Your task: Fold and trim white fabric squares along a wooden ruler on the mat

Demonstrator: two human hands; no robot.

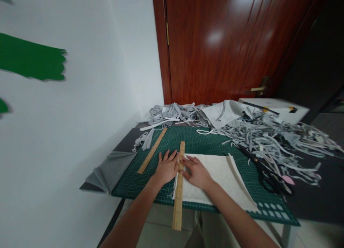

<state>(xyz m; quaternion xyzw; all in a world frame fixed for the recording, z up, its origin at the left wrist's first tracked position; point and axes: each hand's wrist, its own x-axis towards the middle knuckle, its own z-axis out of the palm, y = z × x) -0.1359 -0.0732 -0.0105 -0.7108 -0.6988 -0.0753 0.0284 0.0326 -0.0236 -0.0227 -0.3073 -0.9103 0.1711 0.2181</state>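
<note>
A wooden ruler [177, 205] lies lengthwise over the left edge of a white cloth [217, 169], its near end sticking out past the table's front edge. My left hand [167, 168] rests at the ruler's left side, fingers spread, partly on the green cutting mat [204, 139]. From the right, my right hand [196, 172] touches the ruler with its fingertips, fingers apart, palm over the cloth. Neither hand is wrapped round anything. A second wooden ruler [152, 151] lies slanted on the mat, left of my left hand.
Black scissors [264, 173] lie right of the cloth, beside a large heap of grey fabric strips [268, 137]. Folded grey fabric [113, 169] covers the left corner. More scraps [172, 113] and a white box [285, 110] line the back, before a door.
</note>
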